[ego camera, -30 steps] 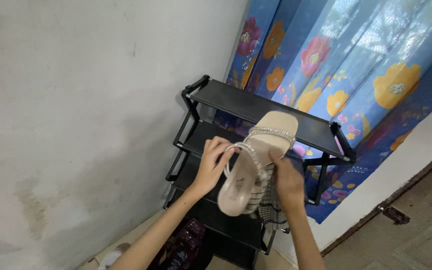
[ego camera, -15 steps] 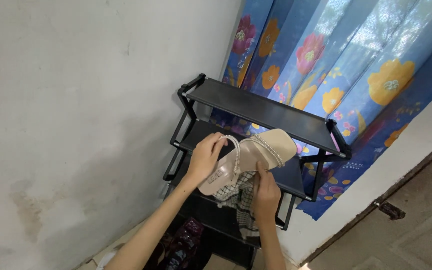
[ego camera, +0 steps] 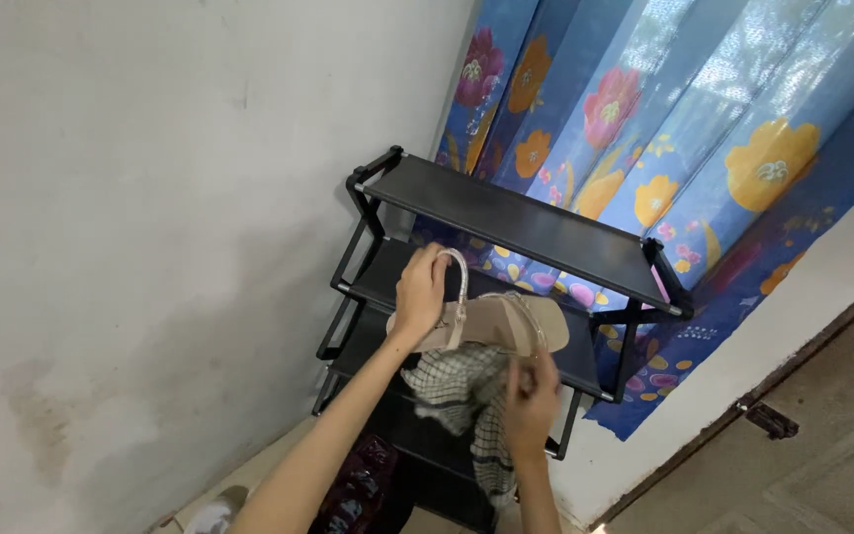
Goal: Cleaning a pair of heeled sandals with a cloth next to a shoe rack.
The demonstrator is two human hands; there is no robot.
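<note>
Head camera looks down along my arms toward a black shoe rack (ego camera: 506,213) standing against a pale wall (ego camera: 150,198), with a blue floral curtain (ego camera: 704,129) hanging behind it. My left hand (ego camera: 421,293) is closed around the heel end of a beige strappy sandal (ego camera: 491,324), fingers hooked through the back strap, which loops up above my knuckles. The sandal lies roughly level, its toe pointing away to the right, in front of the rack's second shelf and below the top shelf. My right hand (ego camera: 531,400) sits just beneath the sandal's toe end, curled shut on a black-and-white checked cloth (ego camera: 467,396). The cloth bunches up against the underside of the sandal and hangs down between my forearms, trailing toward the lower shelves. So the sandal is above and slightly left of my right hand, and directly to the right of my left one, touching both the left fingers and the cloth. Down by my left elbow a dark red patterned item (ego camera: 358,485) shows at the frame's bottom edge.
</note>
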